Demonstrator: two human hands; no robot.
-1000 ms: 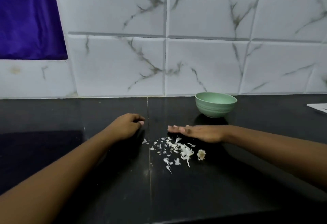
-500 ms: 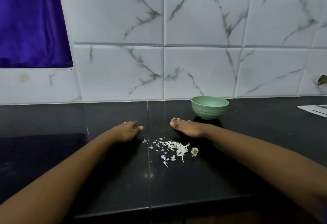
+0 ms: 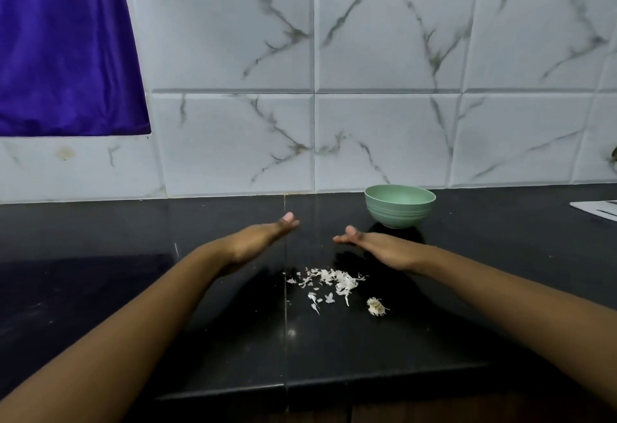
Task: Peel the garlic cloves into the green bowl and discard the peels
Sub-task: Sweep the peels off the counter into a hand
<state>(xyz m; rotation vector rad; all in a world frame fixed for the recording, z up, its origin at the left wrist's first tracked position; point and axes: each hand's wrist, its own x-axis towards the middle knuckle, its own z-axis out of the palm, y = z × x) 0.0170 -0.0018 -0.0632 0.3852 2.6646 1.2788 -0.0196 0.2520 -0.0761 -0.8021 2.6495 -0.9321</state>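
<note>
The peels (image 3: 330, 280) lie as a loose scatter of pale flakes near the middle of the dark desk (image 3: 133, 289), a little toward its front edge, with a dry root stub (image 3: 377, 306) just beside them on the right. The left hand (image 3: 257, 242) and right hand (image 3: 377, 245) stand on edge behind the scatter, one on each side, palms facing inward, fingers (image 3: 283, 224) straight and holding nothing. The green bowl (image 3: 399, 209) sits by the back edge against the tiled wall (image 3: 384, 142), beyond the right hand; its inside is hidden.

The flakes look papery and very light, likely to flutter or cling to skin, and too thin to pinch singly. Sweeping them together with the hand edges, then scooping the heap from underneath, seems the surest hold.
</note>
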